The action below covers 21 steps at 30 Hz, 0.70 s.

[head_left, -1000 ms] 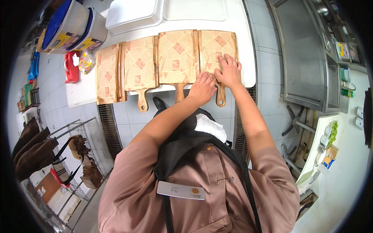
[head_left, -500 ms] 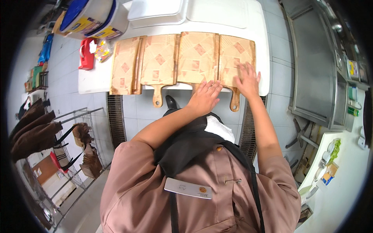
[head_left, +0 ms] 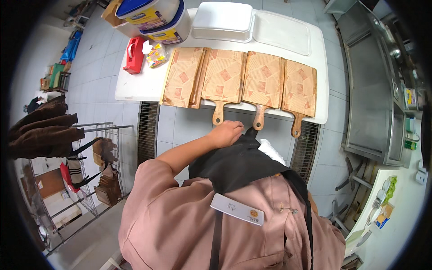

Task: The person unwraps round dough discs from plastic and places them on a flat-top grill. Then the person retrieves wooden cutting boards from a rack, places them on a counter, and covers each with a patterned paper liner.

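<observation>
Several wooden paddle boards [head_left: 261, 81] lie side by side along the table's near edge, each topped with brown printed paper. Three handles stick out past the edge, among them the rightmost handle [head_left: 297, 125]. At the left end, a papered board [head_left: 180, 77] shows no handle and overlaps another brown edge. My left hand [head_left: 228, 133] is below the handles, in front of my black apron [head_left: 243, 159] and off the boards. Its fingers are bent and held together; their tips and anything within them are hidden. My right hand is out of sight, its arm lowered behind my body.
On the white table [head_left: 135, 92] are a red tape dispenser [head_left: 134, 55], a small colourful packet [head_left: 156, 55], stacked tubs [head_left: 168, 33], a white lidded container [head_left: 222, 20] and a flat white lid [head_left: 282, 31]. A wire rack [head_left: 101, 128] stands left, a steel cabinet [head_left: 371, 85] right.
Both hands have come off the boards. My left hand drew back toward my apron, and my right hand dropped out of view. The view has shifted; the boards still lie in a row.
</observation>
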Each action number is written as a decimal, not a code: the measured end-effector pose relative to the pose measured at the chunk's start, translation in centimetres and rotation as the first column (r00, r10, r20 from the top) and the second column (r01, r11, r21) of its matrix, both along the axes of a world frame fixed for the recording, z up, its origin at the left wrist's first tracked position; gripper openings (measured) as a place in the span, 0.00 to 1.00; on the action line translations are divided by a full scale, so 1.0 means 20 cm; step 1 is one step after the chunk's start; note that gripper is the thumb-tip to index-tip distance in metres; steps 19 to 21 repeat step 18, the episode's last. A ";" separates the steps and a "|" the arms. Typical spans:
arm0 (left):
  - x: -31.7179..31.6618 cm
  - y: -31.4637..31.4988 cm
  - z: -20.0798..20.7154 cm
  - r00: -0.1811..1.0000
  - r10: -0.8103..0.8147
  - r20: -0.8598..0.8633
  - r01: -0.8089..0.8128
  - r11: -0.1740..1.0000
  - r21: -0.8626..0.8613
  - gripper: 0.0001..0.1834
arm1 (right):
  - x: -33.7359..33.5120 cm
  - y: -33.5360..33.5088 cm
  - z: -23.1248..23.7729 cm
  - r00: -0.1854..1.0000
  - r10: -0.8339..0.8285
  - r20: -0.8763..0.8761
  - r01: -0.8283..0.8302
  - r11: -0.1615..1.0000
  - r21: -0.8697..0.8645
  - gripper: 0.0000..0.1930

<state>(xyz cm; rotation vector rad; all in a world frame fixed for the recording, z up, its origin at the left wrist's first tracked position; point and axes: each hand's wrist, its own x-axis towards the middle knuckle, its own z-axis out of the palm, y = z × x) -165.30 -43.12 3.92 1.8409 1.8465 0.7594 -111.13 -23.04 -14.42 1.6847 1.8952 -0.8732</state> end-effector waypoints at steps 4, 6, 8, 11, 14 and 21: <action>-0.03 -0.08 -0.03 0.998 -0.048 0.041 0.048 0.999 -0.005 0.09 | -0.01 -0.42 -0.07 0.998 -0.010 -0.058 0.005 0.996 -0.084 0.16; -0.02 -0.10 -0.08 0.993 -0.112 0.046 0.108 0.991 0.077 0.09 | -0.13 -0.56 -0.09 0.979 -0.064 -0.195 0.059 0.998 -0.033 0.16; 0.03 -0.06 -0.08 0.970 -0.243 0.005 0.243 0.969 0.043 0.09 | -0.31 -0.71 -0.09 0.897 -0.338 -0.284 0.312 0.941 -0.133 0.17; 0.12 -0.09 -0.18 0.937 -0.349 -0.030 0.346 0.935 -0.077 0.09 | -0.65 -0.84 0.07 0.901 -0.090 -0.424 0.104 0.994 0.011 0.19; 0.19 -0.13 -0.28 0.894 -0.449 0.002 0.447 0.890 -0.089 0.08 | -0.84 -0.89 0.29 0.888 -0.028 -0.459 0.037 0.999 0.010 0.19; 0.44 -0.06 -0.30 0.751 -0.659 0.040 0.660 0.746 -0.085 0.09 | -0.65 -1.14 0.53 0.835 -0.256 -0.488 0.331 0.941 0.073 0.19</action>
